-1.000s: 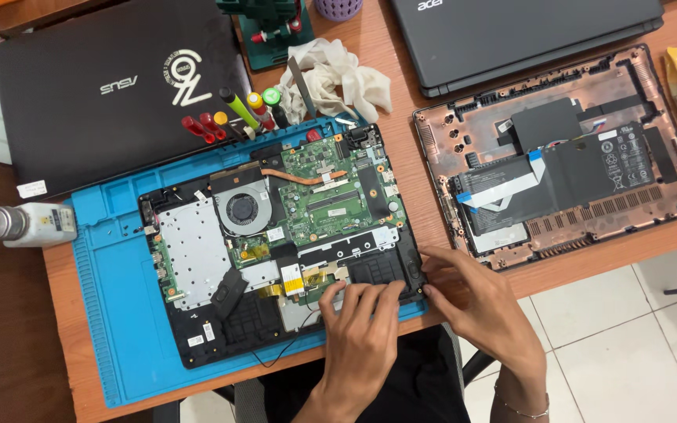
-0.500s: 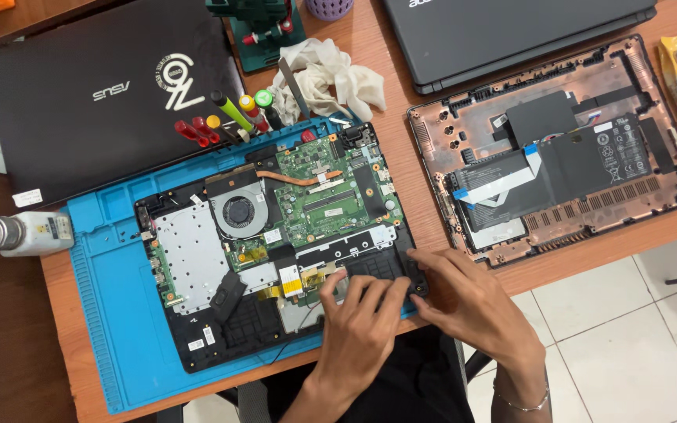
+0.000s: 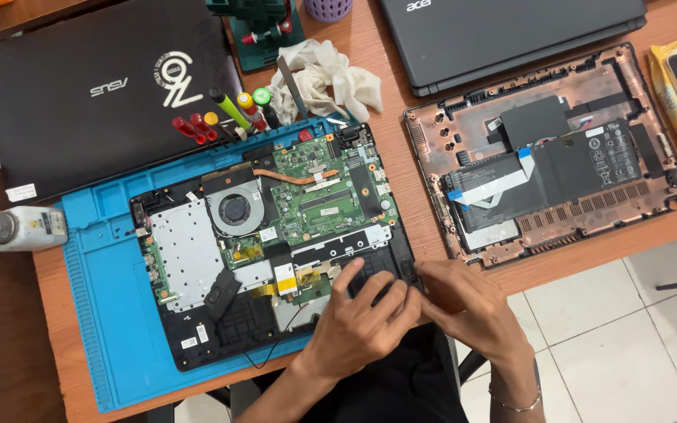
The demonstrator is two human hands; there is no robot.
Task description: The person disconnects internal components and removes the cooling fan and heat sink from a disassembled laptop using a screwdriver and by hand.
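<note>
Watching the head cam feed: opened laptop [image 3: 276, 258] lies w/ its guts up on a blue repair mat [image 3: 103, 313], long axis running left-right across the counter [image 3: 401, 94]. Both hands sit at its front-right corner, nearest edge to the body. Left hand [image 3: 362, 313] is palm-down on the black palm-rest area, fingers [image 3: 346, 274] spread moderately & pressing flat, holding nothing I can see. Right hand [image 3: 464, 301] is just beside it at the chassis edge, fingertips pinched narrow at the corner; can't tell if anything small is betw. them.

Key relation: the worked spot is directly under/ahead of both hands, right hand nearer the outer edge, left hand further in toward the board. Green mainboard [image 3: 315, 196] and fan [image 3: 234, 210] lie beyond the fingers, away from the body.

Around: removed bottom cover [image 3: 558, 157] to the right, well apart; screwdrivers [image 3: 221, 117] and a crumpled cloth [image 3: 323, 78] past the mat's far edge; two closed laptops at the back; a small bottle [image 3: 17, 229] at left.
</note>
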